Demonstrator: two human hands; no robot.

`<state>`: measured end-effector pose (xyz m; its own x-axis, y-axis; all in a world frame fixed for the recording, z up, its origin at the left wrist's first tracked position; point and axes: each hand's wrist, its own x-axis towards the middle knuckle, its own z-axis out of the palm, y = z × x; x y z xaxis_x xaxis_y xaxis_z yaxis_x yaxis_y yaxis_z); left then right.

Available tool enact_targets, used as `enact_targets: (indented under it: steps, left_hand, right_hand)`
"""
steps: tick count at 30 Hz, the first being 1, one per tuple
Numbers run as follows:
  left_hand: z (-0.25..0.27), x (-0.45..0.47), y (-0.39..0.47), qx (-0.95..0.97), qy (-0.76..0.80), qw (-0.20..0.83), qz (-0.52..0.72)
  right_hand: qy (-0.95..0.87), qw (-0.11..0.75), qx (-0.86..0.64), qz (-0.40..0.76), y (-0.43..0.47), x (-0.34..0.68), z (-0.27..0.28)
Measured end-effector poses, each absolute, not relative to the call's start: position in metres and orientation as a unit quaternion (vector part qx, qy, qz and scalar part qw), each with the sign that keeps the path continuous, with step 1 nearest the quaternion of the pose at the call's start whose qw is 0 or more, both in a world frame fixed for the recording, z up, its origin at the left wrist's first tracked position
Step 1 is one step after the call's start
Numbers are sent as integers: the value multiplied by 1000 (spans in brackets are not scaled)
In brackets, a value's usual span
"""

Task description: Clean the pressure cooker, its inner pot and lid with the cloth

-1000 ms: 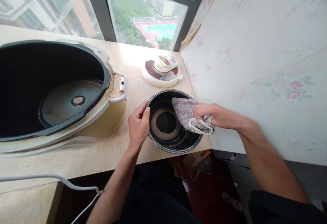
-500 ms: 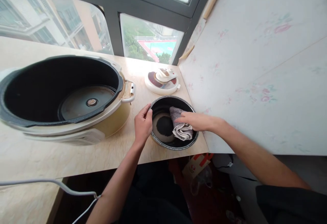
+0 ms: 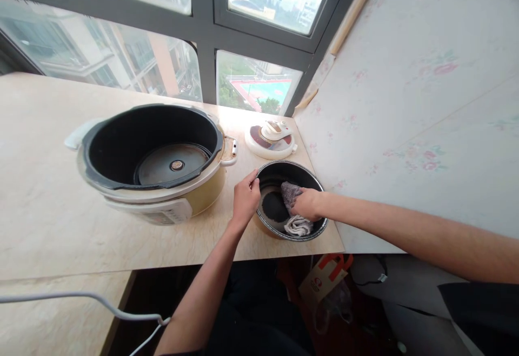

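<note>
In the head view, I am pinching the black pot's (image 3: 287, 171) left rim with the left hand (image 3: 246, 200), its forearm slanting up from below. The right hand (image 3: 308, 204) is reaching over the right rim, wrist low and arm stretching nearly level, its grip holding the gray cloth (image 3: 299, 227) inside the pot, which is standing near the desk's (image 3: 178, 250) front-right corner.

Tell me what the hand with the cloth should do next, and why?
Maybe the right hand should slide the cloth left over the floor of the pot: the cloth is bunched rightward, the dark circle is uncovered, and the left hand grips the pot.
</note>
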<state>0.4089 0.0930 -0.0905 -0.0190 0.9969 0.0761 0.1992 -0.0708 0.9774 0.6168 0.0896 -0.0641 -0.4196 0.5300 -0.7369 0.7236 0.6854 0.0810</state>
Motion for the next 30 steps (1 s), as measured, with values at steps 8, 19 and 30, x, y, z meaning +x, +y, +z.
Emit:
enact_targets:
  steps: [8, 19, 30]
  left_hand:
    - [-82, 408, 92, 627, 564, 357, 402]
    - [-91, 412, 91, 571, 554, 384, 468]
    - [-96, 415, 90, 543, 539, 394, 509]
  right_hand:
    - [914, 252, 315, 34, 117, 642, -50]
    - [940, 190, 250, 133, 111, 640, -79]
    - [810, 328, 486, 27, 64, 597, -52]
